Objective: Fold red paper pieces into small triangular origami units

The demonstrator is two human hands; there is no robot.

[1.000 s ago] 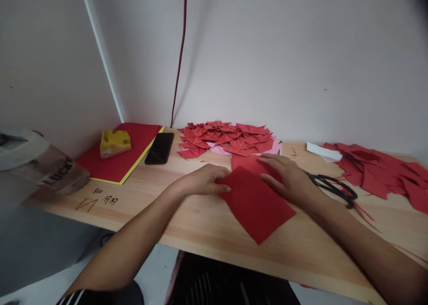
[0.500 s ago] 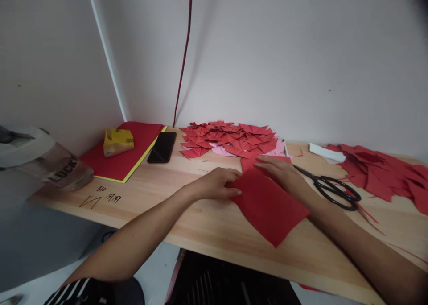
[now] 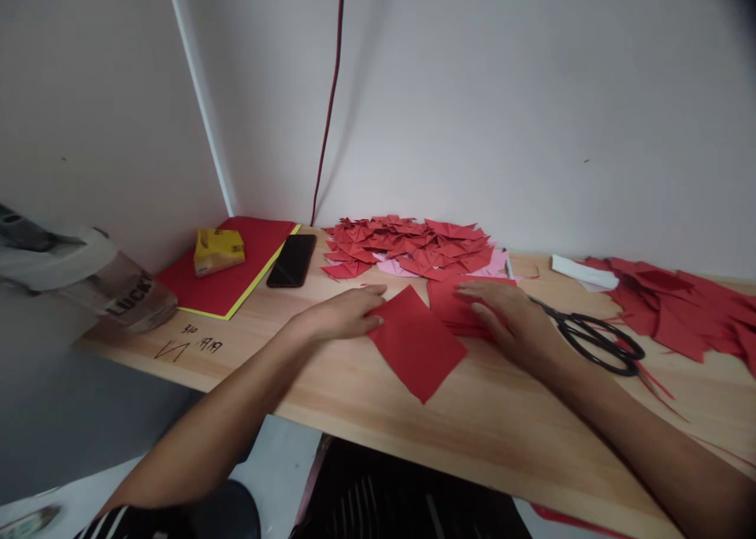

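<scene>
A square of red paper (image 3: 419, 346) lies turned on the wood table, one corner toward the front edge. At its left corner is my left hand (image 3: 336, 314), thumb against the paper's edge and fingers stretched out beyond it. My right hand (image 3: 511, 314) lies over a stack of red paper squares (image 3: 446, 302), its fingers extended and spread. The loose square overlaps or touches the near left side of this stack. My right hand covers the stack's right part.
Behind is a heap of folded red paper pieces (image 3: 413, 243). Black-handled scissors (image 3: 596, 342), a white strip (image 3: 584, 271) and more red paper (image 3: 679, 302) lie right. Leftward are a phone (image 3: 291, 261), red sheets (image 3: 265, 239), a yellow packet (image 3: 218, 251) and a bottle (image 3: 135, 295).
My left hand has moved left with the red square, which has come away from over the stack. My right hand stays at the stack, more of which now shows.
</scene>
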